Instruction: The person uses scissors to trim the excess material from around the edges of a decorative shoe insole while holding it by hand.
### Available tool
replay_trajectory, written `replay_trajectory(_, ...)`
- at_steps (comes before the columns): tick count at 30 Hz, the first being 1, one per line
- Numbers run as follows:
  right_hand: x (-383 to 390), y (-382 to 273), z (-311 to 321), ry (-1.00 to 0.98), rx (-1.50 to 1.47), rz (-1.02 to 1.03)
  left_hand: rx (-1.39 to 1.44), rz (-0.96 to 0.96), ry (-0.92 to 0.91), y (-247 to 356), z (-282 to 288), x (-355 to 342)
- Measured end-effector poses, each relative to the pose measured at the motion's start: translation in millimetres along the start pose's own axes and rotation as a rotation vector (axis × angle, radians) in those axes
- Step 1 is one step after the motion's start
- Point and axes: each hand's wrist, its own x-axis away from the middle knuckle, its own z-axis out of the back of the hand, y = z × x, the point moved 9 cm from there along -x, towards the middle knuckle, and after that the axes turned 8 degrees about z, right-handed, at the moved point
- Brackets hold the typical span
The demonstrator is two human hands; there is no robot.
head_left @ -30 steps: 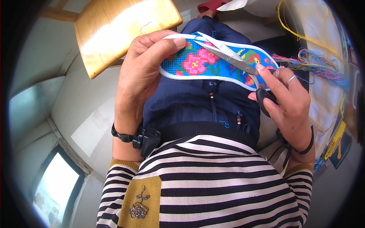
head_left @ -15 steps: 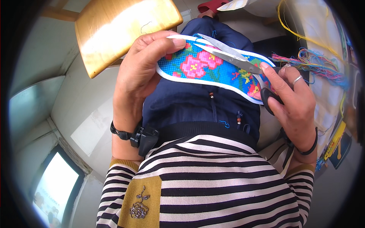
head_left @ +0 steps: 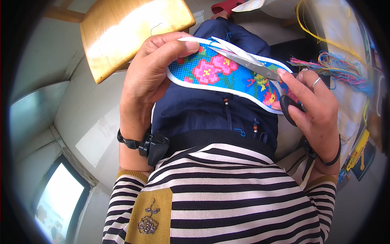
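Striped top [head_left: 239, 195] fills lower frame, navy trousers [head_left: 191, 116] above it. Sunlit wooden seat [head_left: 130, 36] at upper left. Floral cross-stitch insole [head_left: 209, 72], white-edged, is held above the lap, spanning between both hands. Left hand [head_left: 148, 67]: closed on insole's left end, thumb on top, other fingers mostly hidden behind. Right hand [head_left: 317, 101]: partly curled, has the scissors, index fingertip near pivot; can't tell if it also pinches the insole's right end. Scissors [head_left: 252, 67]: blades slightly apart, lying across insole toward its upper edge. Multicolour thread bundle [head_left: 339, 69] beyond right hand. Blue thread scrap [head_left: 240, 132] on trousers.
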Motion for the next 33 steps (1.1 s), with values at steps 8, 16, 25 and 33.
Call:
replay_trajectory(8, 0, -4, 4, -0.025, 0.047, -0.037, -0.044, -0.003, 0.032, 1, -1, 0)
replay_trajectory(16, -2, -15, 6, -0.063, 0.200, -0.019, -0.113, -0.018, 0.088, 4, 0, 1)
replay_trajectory(25, 2, -28, -10, 0.096, 0.361, 0.165, -0.058, -0.042, 0.128, 2, 0, 6)
replay_trajectory(33, 5, -36, -21, 0.195, 0.522, 0.212, 0.036, -0.037, 0.156, 3, 3, 6)
